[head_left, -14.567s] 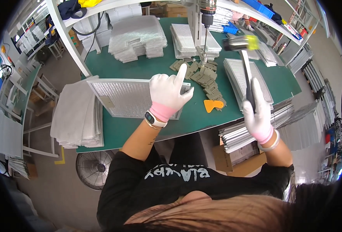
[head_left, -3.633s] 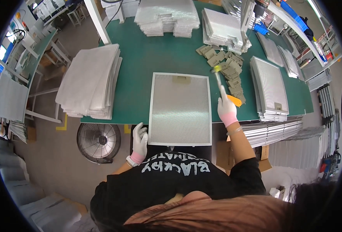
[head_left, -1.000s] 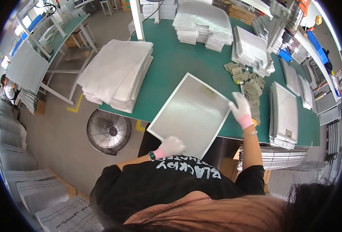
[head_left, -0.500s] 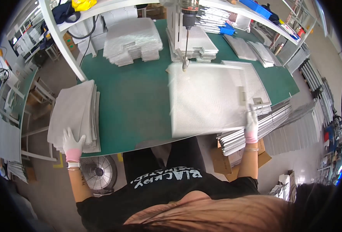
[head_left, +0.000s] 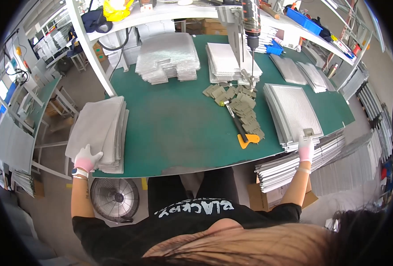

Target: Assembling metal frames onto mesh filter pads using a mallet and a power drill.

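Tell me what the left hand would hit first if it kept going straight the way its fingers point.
The left hand already rests on the near corner of the stack of grey mesh sheets. Its fingers point up and right, so it would probably just slide further across that stack's top sheet.

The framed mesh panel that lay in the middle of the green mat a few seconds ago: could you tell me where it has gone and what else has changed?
The framed mesh panel has moved right, onto the right-hand stack, where the right hand rests at its near edge. The left hand let go of it and has swung out left onto the stack of mesh sheets. The yellow-ended tool and small grey pieces stayed on the green mat.
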`<state>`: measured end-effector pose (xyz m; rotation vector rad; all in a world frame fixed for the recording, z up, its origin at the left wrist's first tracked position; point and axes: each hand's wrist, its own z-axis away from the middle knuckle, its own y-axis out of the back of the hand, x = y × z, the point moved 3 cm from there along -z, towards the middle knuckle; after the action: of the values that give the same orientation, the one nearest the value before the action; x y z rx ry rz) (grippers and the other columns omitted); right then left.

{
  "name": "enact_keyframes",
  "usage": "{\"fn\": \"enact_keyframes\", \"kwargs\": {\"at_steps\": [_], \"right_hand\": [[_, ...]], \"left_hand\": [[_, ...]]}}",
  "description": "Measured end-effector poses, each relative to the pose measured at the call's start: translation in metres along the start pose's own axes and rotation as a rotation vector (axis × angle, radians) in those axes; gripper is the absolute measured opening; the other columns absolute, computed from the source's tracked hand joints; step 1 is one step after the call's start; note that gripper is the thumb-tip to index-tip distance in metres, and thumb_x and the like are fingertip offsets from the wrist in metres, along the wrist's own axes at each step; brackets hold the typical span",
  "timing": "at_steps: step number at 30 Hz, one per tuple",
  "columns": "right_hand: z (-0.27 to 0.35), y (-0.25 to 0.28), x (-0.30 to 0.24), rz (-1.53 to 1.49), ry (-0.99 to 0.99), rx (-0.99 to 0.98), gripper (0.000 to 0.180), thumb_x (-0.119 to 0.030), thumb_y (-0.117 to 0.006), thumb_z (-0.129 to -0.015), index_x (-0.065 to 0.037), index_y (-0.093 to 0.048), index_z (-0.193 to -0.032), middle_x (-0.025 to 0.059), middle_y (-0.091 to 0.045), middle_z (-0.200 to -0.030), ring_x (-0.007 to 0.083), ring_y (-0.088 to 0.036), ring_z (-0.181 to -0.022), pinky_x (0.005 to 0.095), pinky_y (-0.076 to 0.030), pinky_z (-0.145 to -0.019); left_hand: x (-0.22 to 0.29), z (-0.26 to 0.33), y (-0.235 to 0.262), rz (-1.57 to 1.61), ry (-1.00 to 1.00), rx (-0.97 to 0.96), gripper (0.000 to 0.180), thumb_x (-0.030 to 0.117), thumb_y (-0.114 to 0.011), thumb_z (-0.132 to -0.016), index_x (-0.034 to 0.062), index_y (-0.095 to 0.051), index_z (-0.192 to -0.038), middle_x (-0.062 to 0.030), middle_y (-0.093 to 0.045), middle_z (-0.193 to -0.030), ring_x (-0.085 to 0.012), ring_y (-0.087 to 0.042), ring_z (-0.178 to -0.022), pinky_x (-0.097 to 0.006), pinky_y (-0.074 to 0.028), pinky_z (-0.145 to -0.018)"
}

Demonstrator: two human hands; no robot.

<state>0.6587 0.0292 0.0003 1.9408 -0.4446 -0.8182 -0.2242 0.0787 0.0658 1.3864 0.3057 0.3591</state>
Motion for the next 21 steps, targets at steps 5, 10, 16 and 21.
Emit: {"fn": "enact_keyframes", "kwargs": {"at_steps": [5,10,16,21], "right_hand": [[0.060,0.042,-0.130,-0.111,0.245,-0.039,0.049,-0.031,-0.060,-0.093,0.001,-0.058,-0.130,0.0251,-0.069,-0.100,0.0368,-0.068,-0.088,0.0433,-0.053,-0.083],[0.123,0.028,-0.221,-0.502,0.694,-0.006,0.033,-0.015,-0.065,-0.089,-0.002,-0.067,-0.119,0.0181,-0.068,-0.086,0.0312,-0.067,-0.075,0.0381,-0.053,-0.073],[0.203,-0.034,-0.336,-0.868,1.133,-0.323,0.041,-0.018,-0.066,-0.087,-0.007,-0.060,-0.126,0.0180,-0.060,-0.124,0.0366,-0.055,-0.116,0.0453,-0.042,-0.102],[0.208,-0.131,-0.350,-0.082,1.231,-0.613,0.052,-0.042,-0.054,-0.093,-0.019,-0.053,-0.140,0.0156,-0.043,-0.148,0.0378,-0.035,-0.139,0.0612,-0.020,-0.115]], "left_hand": [[-0.070,-0.021,0.037,0.482,-0.170,0.121,0.078,0.048,-0.068,-0.087,-0.0053,-0.046,-0.140,-0.0257,-0.055,-0.136,-0.0310,-0.055,-0.126,-0.039,-0.042,-0.106],[0.018,0.078,0.106,0.880,-0.408,0.128,0.064,0.038,-0.072,-0.087,-0.0027,-0.055,-0.133,-0.0150,-0.062,-0.129,-0.0223,-0.059,-0.116,-0.032,-0.044,-0.099],[0.194,0.156,-0.009,0.289,-0.790,-0.003,0.066,0.056,-0.058,-0.088,0.0007,-0.052,-0.124,-0.0234,-0.060,-0.109,-0.0406,-0.062,-0.100,-0.050,-0.051,-0.083],[0.242,0.116,-0.119,0.512,-0.951,-0.202,0.064,0.052,-0.055,-0.093,0.0030,-0.050,-0.135,-0.0268,-0.054,-0.133,-0.0416,-0.057,-0.117,-0.046,-0.045,-0.101]]}}
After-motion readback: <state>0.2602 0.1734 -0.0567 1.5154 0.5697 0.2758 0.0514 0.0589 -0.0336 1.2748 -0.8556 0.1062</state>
